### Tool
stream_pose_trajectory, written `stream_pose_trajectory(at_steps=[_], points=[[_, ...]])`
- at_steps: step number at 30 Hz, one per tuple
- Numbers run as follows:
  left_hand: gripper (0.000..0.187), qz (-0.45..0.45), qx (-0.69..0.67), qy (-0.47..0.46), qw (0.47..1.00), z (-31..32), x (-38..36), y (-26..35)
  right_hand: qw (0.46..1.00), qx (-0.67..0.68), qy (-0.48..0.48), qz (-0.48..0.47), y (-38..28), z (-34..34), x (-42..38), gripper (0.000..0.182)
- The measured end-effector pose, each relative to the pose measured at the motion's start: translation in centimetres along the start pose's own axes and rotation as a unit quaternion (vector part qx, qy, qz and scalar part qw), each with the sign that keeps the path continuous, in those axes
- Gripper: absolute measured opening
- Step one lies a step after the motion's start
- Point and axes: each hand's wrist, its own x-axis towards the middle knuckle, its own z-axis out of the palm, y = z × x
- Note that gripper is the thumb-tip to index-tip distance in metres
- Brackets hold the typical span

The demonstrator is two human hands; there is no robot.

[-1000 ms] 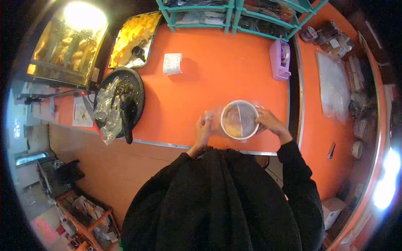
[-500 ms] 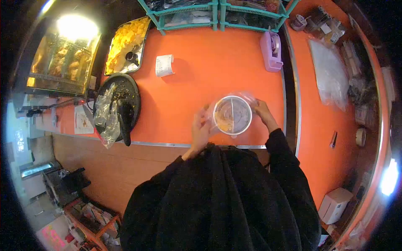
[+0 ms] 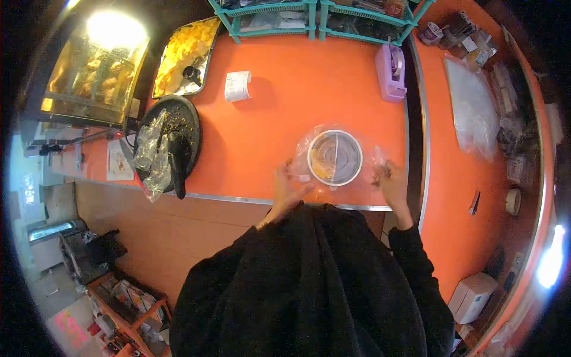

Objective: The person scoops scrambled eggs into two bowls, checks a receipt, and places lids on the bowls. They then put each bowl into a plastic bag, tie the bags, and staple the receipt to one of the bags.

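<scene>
A round white-rimmed bowl (image 3: 360, 169) with a clear lid stands on the counter near its front edge. Through the lid, orange-yellow food shows on the left side and a pale line crosses the middle. Around the bowl spreads a thin clear plastic bag (image 3: 302, 146). My left hand (image 3: 286, 191) is at the bag's left side, its thumb apart from the fingers. To the right of the bowl, my right hand (image 3: 392, 187) has its fingers bent together on the bag's edge, slightly blurred.
On the orange counter (image 3: 285, 101) lie a curled paper slip (image 3: 238, 86), a dark stone mortar (image 3: 193, 134) with a pestle (image 3: 177, 163), and a metal tray (image 3: 205, 65) of yellow food. A purple tape dispenser (image 3: 389, 80) and green racks (image 3: 273, 31) stand behind.
My right hand has moved down and outward, drawing the bag's side away from the bowl. My left hand's thumb has spread from its fingers. The view has shifted slightly.
</scene>
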Motion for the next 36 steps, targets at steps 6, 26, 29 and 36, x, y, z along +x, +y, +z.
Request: stream_pose_trajectory(at_steps=[6,26,29,36], points=[[0.015,-0.116,-0.256,-0.092,0.955,-2.2,0.5,0.4,0.969,-0.216,0.025,-0.121,-3.5,-2.1,-0.4,0.025],[0.014,-0.028,-0.222,-0.201,0.954,-7.2,6.4,21.0,0.950,-0.162,0.118,-0.239,-17.6,-4.3,-1.6,0.027],[0.027,0.033,-0.140,-0.244,0.959,-7.2,8.1,19.8,0.945,-0.152,-0.144,-0.252,-15.6,-4.8,0.8,0.017],[0.085,0.187,-0.033,-0.160,0.969,-7.3,8.0,9.2,0.947,-0.116,-0.239,-0.181,-8.7,-5.7,3.8,0.076]])
